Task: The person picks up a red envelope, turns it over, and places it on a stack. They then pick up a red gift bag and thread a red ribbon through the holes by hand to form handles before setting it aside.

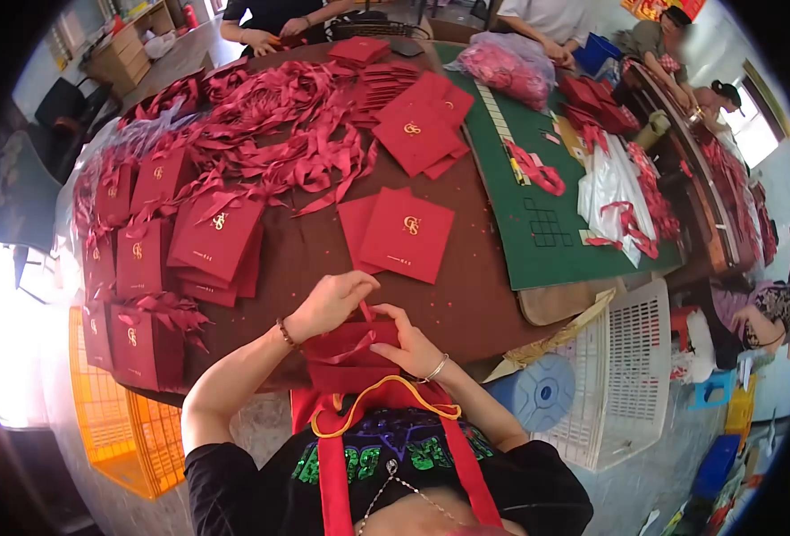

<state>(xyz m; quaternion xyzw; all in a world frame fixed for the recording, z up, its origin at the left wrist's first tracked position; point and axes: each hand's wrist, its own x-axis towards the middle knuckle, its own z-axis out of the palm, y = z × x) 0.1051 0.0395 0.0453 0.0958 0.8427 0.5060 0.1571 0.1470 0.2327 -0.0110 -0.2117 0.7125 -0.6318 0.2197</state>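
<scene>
At the table's near edge is a red paper gift bag (350, 353), its opening turned up towards me, with a red ribbon across it. My left hand (331, 305), a beaded bracelet at its wrist, is closed above the bag, its fingers pinching a red ribbon (365, 311) that rises from the opening. My right hand (404, 345) grips the bag's right side, thumb and fingers around its edge. Just beyond my hands, red bags printed with gold letters (408, 234) lie flat and overlapping.
A heap of red ribbons (279, 116) spreads over the brown table (466, 313). Finished-looking bags (140, 255) stand at left. A green cutting mat (511, 232) lies right, under a plastic sack (507, 71). Crates (632, 366) flank me; other people work across the table.
</scene>
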